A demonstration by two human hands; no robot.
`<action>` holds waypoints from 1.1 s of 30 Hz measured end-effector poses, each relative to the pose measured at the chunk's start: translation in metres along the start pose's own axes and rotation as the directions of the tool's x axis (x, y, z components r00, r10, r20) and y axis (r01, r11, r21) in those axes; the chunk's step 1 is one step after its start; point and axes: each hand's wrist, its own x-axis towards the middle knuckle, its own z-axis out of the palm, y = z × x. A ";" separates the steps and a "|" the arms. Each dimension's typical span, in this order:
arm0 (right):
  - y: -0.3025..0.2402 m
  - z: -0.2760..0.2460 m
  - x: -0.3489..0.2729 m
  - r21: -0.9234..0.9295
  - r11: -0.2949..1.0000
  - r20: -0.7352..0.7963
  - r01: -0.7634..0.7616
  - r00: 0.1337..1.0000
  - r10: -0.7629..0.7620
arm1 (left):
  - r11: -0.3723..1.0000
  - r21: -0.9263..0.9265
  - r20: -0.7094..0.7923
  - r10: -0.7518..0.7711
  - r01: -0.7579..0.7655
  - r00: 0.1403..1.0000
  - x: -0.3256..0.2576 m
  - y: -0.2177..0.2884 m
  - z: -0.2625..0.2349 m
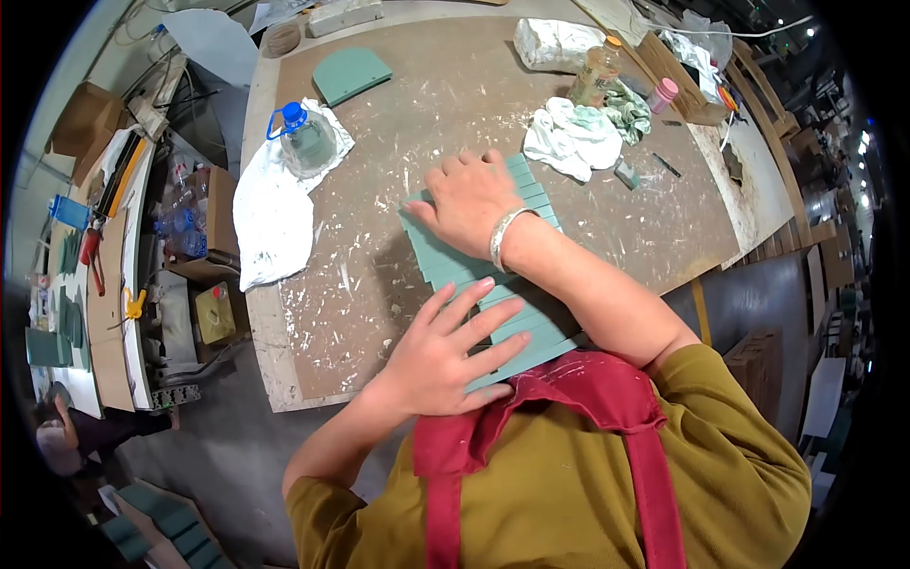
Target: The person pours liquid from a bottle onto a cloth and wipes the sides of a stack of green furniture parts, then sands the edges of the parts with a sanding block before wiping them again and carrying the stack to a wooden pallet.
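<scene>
A pale green panel (536, 327) with grooved strips across it, stepped along its left edge, lies on the worktable in front of me and reaches to my body. My right hand (471, 204), with a bangle at the wrist, presses down on its far half, thumb out to the left. The fingers are partly foreshortened, but nothing shows in them. Nearer to me, my left hand (460, 341) rests on the left edge of the panel's near half with its fingers spread. Both hands touch the panel and cover parts of it.
On the scuffed worktable (351, 313) are a rounded green piece (349, 74), a blue-capped jug (308, 142) on white cloth (270, 223), rags (572, 139), an orange-capped bottle (595, 74) and a pink-capped container (663, 95). A cluttered side bench (114, 270) stands left.
</scene>
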 end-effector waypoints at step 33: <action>0.030 -0.013 0.009 0.097 0.995 0.126 0.002 0.992 -0.014 | 0.617 -0.786 -0.587 -0.733 -0.026 0.344 0.004 0.021 0.143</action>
